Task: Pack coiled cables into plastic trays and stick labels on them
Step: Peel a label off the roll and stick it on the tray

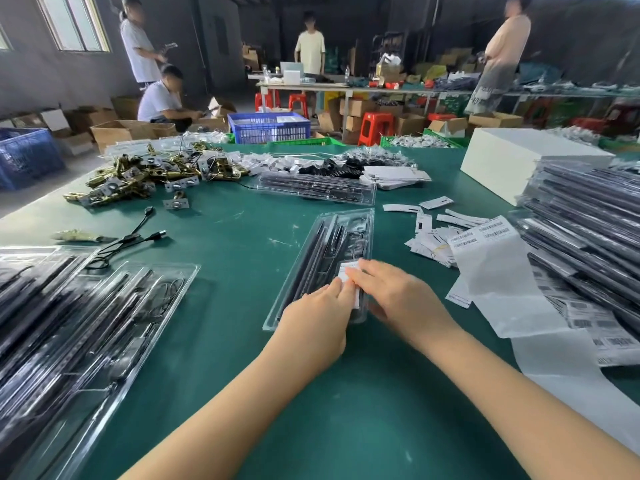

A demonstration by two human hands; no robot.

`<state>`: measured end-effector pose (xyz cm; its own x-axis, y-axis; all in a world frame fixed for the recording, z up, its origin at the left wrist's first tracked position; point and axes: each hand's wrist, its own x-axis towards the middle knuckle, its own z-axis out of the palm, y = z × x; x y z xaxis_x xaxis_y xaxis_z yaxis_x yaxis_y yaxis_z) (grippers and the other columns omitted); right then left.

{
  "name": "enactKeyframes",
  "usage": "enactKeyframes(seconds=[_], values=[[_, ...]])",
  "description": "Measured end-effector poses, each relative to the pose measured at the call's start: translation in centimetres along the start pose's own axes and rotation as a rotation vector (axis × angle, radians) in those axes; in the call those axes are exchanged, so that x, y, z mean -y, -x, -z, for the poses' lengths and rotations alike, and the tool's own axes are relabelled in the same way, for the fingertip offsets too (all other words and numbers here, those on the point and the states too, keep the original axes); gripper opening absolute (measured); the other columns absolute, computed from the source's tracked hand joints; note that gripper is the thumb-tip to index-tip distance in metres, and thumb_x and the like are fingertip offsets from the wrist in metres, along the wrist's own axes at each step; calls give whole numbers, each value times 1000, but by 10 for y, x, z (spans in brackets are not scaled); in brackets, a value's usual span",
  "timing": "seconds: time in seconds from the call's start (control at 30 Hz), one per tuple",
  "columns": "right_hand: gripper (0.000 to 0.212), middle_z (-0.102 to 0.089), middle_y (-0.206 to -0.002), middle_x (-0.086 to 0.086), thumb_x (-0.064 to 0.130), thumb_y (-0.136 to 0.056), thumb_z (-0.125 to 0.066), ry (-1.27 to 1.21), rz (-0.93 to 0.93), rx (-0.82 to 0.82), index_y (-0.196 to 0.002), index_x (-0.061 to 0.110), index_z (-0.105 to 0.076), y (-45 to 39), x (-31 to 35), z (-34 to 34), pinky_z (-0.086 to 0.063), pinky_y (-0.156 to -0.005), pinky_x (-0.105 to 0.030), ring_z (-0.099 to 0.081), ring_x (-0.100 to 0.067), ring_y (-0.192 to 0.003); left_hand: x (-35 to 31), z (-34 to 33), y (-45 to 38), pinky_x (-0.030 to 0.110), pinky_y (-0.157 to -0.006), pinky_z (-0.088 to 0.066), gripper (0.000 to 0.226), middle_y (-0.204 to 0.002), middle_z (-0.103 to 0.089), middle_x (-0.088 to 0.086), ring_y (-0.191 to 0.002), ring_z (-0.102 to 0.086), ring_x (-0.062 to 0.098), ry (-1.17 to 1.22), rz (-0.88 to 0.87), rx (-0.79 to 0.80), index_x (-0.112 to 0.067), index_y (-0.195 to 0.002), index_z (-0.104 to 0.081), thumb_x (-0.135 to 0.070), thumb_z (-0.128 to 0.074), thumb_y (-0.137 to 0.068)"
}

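A: Where is the tray being labelled?

B: The clear plastic tray (332,258) lies on the green table (225,230), at the middle, its near end under both hands. Dark rods and a coiled cable sit inside it.

A: And the hands?

B: The left hand (317,323) lies flat on the tray's near end, fingers straight and close together. The right hand (394,296) lies flat too, fingers extended and pressed on the white label (348,271), which sits on the tray's right side.

A: Can you read the label?

B: No; its print is too small. The backing strip (495,271) to the right carries more labels with lines of black text and barcodes, all illegible.

A: Anything else nearby?

B: Stacked filled trays (581,230) at right, more trays (69,306) near left, brass hardware (138,174) far left.
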<state>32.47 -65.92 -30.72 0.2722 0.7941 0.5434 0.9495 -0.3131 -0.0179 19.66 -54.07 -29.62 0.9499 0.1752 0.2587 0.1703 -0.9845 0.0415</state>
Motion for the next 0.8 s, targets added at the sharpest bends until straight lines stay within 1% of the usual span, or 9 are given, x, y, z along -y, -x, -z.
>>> enactKeyframes(seconds=[0.1, 0.2, 0.27, 0.33, 0.43, 0.5, 0.57, 0.67, 0.8], values=[[45, -73, -102, -16, -7, -61, -81, 148, 114, -167, -105, 3, -74, -8, -1, 0, -60, -57, -33, -74, -25, -87, 6, 15, -3, 30, -81, -42, 59, -130, -49, -10, -112, -55, 21, 32, -24, -63, -22, -143, -31, -10, -44, -87], [45, -74, -101, -13, -5, -63, -85, 115, 101, -252, -106, 1, -73, -15, -8, 4, -59, -56, -31, -74, -24, -81, 12, 31, 0, 36, -110, -32, 63, -137, -55, 4, -126, -51, 31, 90, -49, -356, -14, -137, -50, 1, -53, -76], [35, -74, -101, -13, 1, -75, -77, 10, -1, -341, -109, 0, -72, -22, -7, 9, -58, -56, -32, -74, -27, -76, 8, 31, 3, 45, -117, -16, 74, -153, -33, 13, -142, -29, 34, 84, 5, -628, -10, -145, -40, -2, -55, -72], [25, -75, -100, -8, 9, -87, -68, -201, -108, -456, -110, 0, -71, -27, -1, 15, -57, -63, -27, -72, -22, -75, 3, 27, 3, 46, -119, -4, 86, -158, -8, 11, -146, -7, 37, 120, 67, -768, -13, -151, -14, -11, -55, -75], [10, -70, -75, 11, 17, -91, -65, -544, -309, -619, -91, 9, -71, -32, 12, 22, -45, -63, -10, -61, 1, -62, -1, 22, -5, 47, -117, 1, 99, -157, 4, 13, -146, 5, 36, 158, 128, -705, -20, -152, -1, -15, -65, -76], [11, -72, -72, 8, 21, -92, -64, -950, -502, -623, -83, 21, -69, -37, 23, 27, -53, -65, -18, -68, -6, -66, -1, 21, -13, 48, -116, -1, 97, -158, 1, 14, -146, 4, 36, 97, 141, -593, -23, -153, -9, -20, -70, -77], [16, -75, -79, -2, 23, -93, -63, -1314, -712, -569, -81, 21, -72, -37, 30, 30, -56, -61, -24, -73, -19, -71, -2, 19, -20, 50, -115, -12, 78, -158, -21, 12, -145, -16, 37, -11, 75, -554, -26, -148, -33, -21, -68, -79], [20, -74, -75, -6, 26, -93, -63, -1480, -978, -437, -78, 14, -69, -30, 33, 23, -53, -54, -21, -72, -18, -65, 2, 9, -27, 42, -103, -41, 50, -136, -57, 6, -125, -55, 27, -64, -56, -528, -21, -131, -59, -13, -56, -82], [19, -74, -71, -4, 22, -94, -62, -1548, -1182, -341, -80, 10, -64, -10, 33, 5, -53, -51, -19, -71, -14, -61, 5, -19, -17, 36, -78, -58, 50, -114, -70, 7, -100, -69, 25, 15, -144, -444, -17, -116, -70, -7, -38, -79]])
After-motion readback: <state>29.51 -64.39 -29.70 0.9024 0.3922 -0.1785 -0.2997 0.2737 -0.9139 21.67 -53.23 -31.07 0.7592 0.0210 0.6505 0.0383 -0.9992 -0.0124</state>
